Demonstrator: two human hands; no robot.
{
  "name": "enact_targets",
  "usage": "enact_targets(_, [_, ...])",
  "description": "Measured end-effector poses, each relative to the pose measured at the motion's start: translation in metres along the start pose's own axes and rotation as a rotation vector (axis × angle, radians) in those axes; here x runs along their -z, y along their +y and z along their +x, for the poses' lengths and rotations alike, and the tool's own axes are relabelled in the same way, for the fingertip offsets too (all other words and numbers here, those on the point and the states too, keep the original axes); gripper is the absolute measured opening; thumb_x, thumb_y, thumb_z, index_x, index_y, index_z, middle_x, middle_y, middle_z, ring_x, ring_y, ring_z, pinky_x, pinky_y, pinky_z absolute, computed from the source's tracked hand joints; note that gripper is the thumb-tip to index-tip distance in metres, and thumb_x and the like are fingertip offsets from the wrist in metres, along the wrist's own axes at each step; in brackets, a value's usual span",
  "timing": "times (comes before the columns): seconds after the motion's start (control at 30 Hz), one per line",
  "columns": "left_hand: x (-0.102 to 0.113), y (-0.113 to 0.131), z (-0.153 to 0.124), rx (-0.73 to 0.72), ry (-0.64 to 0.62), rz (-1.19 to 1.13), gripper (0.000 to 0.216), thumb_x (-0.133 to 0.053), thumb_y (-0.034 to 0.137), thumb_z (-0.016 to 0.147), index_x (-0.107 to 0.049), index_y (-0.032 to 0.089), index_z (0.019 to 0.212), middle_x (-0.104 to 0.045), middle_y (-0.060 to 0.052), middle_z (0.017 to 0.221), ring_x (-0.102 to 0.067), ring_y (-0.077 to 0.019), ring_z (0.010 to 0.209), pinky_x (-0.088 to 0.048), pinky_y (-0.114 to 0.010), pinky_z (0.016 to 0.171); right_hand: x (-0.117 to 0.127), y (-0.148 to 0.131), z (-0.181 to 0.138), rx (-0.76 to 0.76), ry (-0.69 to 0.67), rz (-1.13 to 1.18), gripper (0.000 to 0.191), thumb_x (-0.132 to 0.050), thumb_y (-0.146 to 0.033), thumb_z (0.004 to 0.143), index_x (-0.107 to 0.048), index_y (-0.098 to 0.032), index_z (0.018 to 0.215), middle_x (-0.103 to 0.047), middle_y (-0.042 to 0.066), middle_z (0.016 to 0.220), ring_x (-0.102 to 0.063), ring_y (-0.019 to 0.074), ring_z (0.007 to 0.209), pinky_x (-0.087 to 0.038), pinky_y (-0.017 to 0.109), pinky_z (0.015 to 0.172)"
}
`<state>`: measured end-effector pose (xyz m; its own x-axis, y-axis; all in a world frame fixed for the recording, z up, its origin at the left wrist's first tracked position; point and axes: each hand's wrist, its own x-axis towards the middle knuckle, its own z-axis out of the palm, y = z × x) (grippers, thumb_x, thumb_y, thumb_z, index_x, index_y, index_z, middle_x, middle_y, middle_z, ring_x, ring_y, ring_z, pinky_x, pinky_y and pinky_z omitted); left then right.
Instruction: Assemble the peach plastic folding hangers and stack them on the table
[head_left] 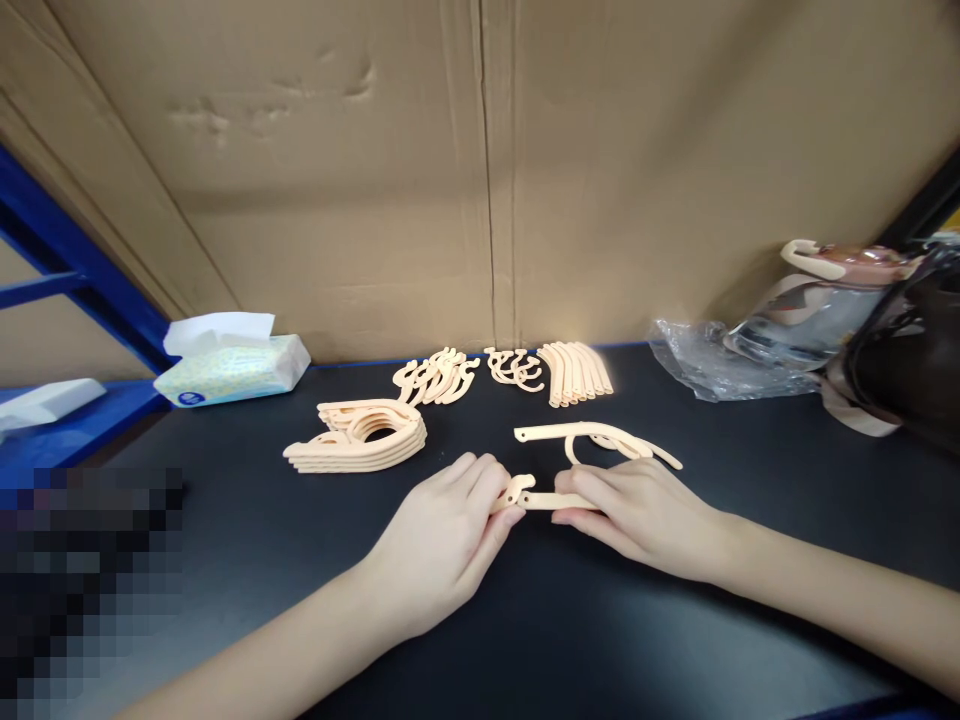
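Observation:
Near the middle of the table, my left hand [446, 535] is closed on a small beige plastic hanger piece [519, 487] with a hole in its end; most of it is hidden in my fingers. My right hand [645, 515] pinches a beige hanger arm [547, 501], whose holed end meets the left piece. Whether the two are joined, I cannot tell. Just beyond my right hand lie a loose curved hanger arm [562, 432] and further curved pieces partly hidden behind it. To the left, a stack of folded hangers [360, 455] rests on the table.
At the back are a pile of hanger hooks [442, 378], a few more hooks [514, 368] and a row of hanger arms [577, 373]. A tissue pack [232, 368] stands at left. Clear plastic wrap [697, 365], a water bottle [814, 310] and a dark bag [907, 340] occupy the right.

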<state>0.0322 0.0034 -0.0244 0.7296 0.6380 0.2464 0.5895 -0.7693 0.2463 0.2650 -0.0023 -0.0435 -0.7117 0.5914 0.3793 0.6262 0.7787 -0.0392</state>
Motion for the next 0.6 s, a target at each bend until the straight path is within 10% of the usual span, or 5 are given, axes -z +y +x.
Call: enact_targets(0.6, [-0.0011, -0.0018, -0.0025, 0.035, -0.031, -0.075, 0.018, -0.03, 0.019, 0.089, -0.028, 0.022, 0.072, -0.043, 0.005, 0.062, -0.044, -0.0124, 0.051, -0.028, -0.024, 0.05, 0.0052, -0.0071, -0.0009, -0.023, 0.022, 0.051, 0.02, -0.039, -0.026, 0.097, -0.057, -0.018, 0.101, -0.066, 0.001, 0.083, -0.059, 0.013, 0.066, -0.038, 0.025, 0.06])
